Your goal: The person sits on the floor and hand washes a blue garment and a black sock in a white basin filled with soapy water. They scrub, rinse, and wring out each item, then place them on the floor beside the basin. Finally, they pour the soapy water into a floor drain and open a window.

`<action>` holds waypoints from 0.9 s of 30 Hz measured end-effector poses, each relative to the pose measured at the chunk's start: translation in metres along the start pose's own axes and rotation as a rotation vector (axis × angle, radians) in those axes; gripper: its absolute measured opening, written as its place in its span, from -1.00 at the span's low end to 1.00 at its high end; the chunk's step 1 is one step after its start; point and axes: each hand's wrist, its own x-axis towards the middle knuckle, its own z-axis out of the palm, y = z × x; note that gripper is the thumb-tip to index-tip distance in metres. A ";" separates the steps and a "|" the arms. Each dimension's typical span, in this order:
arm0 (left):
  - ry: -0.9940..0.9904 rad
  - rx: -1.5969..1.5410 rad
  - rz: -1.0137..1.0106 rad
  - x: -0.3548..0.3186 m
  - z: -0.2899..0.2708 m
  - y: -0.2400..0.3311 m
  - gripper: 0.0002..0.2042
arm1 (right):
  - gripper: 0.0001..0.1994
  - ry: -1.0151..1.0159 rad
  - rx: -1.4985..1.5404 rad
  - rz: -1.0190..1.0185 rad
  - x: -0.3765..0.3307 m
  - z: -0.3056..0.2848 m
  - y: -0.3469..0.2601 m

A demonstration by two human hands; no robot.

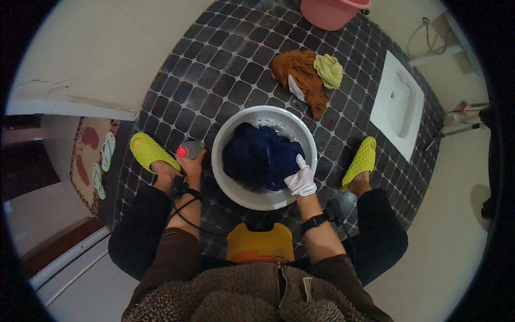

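A round white basin point(224, 189) stands on the floor between my feet, holding bunched navy cloth point(257, 155) in sudsy water. My right hand point(301, 179), in a white glove, reaches over the basin's near right rim. Its fingers close on the edge of the navy cloth, and the fingertips are partly hidden. Left of the basin, outside its rim, my bare left hand point(196, 165) grips a clear bottle point(194, 148) with a red cap. The bottle is tilted, its cap toward the left, near my left foot.
Brown clothing point(300, 72) and a pale yellow-green cloth point(328, 71) lie on the dark tiles beyond the basin. A pink tub point(328, 15) stands at the back. The white squat toilet point(399, 104) is at right. A yellow stool point(259, 240) is beneath me; slippers point(106, 150) lie at left.
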 end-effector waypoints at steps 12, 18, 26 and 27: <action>-0.350 0.241 0.521 0.027 -0.019 0.167 -0.47 | -0.59 -0.066 0.057 -0.029 -0.006 0.014 0.001; -0.740 0.593 1.079 -0.020 -0.007 0.270 -0.40 | -0.55 -0.156 0.065 -0.023 -0.026 0.026 0.007; -0.678 0.871 1.277 -0.058 0.004 0.312 -0.49 | -0.55 -0.077 -0.018 -0.040 -0.048 0.034 0.007; -0.679 0.890 1.274 -0.060 0.004 0.315 -0.49 | -0.55 -0.157 0.020 -0.020 -0.050 0.035 0.007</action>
